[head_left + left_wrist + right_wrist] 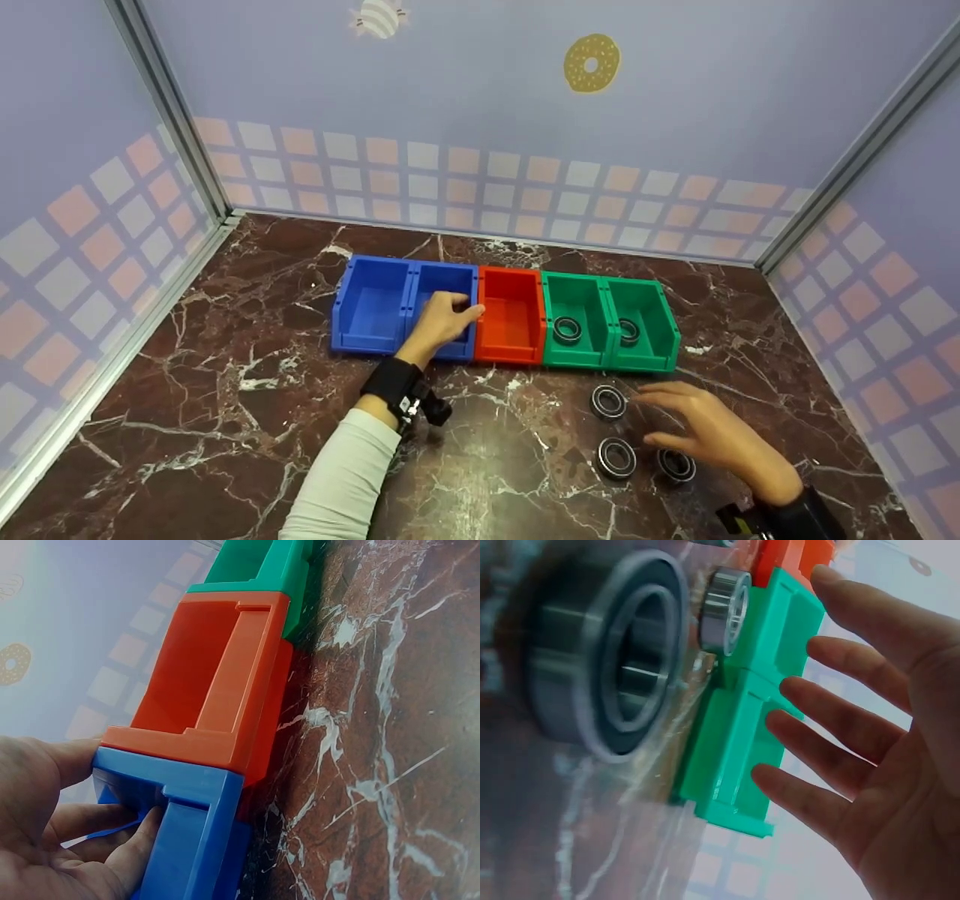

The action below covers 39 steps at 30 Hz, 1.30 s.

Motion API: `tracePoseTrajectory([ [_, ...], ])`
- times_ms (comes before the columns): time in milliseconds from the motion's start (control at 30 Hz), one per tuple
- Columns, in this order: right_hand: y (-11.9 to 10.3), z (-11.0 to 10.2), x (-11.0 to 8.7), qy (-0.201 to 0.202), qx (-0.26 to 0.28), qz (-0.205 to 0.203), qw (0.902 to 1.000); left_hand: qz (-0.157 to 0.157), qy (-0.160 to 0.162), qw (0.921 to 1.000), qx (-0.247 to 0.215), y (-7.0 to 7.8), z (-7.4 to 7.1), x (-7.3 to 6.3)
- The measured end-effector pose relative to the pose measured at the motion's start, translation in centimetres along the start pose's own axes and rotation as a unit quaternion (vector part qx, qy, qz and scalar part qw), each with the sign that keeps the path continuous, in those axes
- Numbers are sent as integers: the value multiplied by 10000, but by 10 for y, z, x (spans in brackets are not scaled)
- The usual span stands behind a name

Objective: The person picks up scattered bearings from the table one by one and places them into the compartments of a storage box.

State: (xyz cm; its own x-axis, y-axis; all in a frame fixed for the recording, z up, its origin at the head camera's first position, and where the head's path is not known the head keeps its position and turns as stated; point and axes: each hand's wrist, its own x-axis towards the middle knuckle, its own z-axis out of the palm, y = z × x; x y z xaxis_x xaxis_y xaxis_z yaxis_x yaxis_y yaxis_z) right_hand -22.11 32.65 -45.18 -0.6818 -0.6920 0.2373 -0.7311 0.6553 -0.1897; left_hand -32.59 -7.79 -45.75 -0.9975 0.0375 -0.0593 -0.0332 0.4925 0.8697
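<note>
On brown marbled tabletop (480,457), three silver-black ring-shaped metal bearings (603,459) are lying at seven to ten o'clock from right hand (701,427), which is hovering, fingers wide. Likely dense, rigid, slick; wanting an outer-rim pinch. Left hand (441,324) is dipping inside blue plastic bin (457,350); cannot tell if gripping. Right-wrist view is showing bearing thickness; head view alone, two more bearings (556,331) inside green plastic bins (577,357).

In the head view, the inner blue bin (454,350) is partly hidden by the left fingers (448,301), and one bearing (678,478) by the right fingers (670,442). Whether anything is pinched cannot be told. The right-wrist view's nearest bearing (596,671) is blurred.
</note>
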Motion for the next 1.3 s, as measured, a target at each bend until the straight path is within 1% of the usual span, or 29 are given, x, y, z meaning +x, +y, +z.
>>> tracePoseTrajectory([
  [133, 0, 3, -11, 58, 75, -81, 9999, 20, 7, 10000, -14, 1, 0, 1],
  [333, 0, 4, -21, -379, 308, 58, 9988, 126, 92, 9998, 86, 0, -1, 2],
  [433, 0, 5, -24, -386, 312, 29, 9988, 106, 73, 9999, 94, 0, -1, 2],
  [533, 0, 8, -26, -296, 237, -61, 9993, 12, 60, 9999, 104, -1, -1, 2],
  [633, 1, 9, -27, -336, 241, -72, 9991, -39, 71, 9999, 82, -2, -1, 1],
  [933, 0, 10, -30, -739, 432, 87, 9963, 42, 64, 10000, 48, -2, -1, 0],
  [1200, 0, 10, -31, -859, 498, 112, 9950, 81, 110, 9999, 90, -1, 0, 0],
  [1300, 0, 9, -31, -961, 613, 150, 9934, 117, 118, 9998, 72, -1, 0, 0],
])
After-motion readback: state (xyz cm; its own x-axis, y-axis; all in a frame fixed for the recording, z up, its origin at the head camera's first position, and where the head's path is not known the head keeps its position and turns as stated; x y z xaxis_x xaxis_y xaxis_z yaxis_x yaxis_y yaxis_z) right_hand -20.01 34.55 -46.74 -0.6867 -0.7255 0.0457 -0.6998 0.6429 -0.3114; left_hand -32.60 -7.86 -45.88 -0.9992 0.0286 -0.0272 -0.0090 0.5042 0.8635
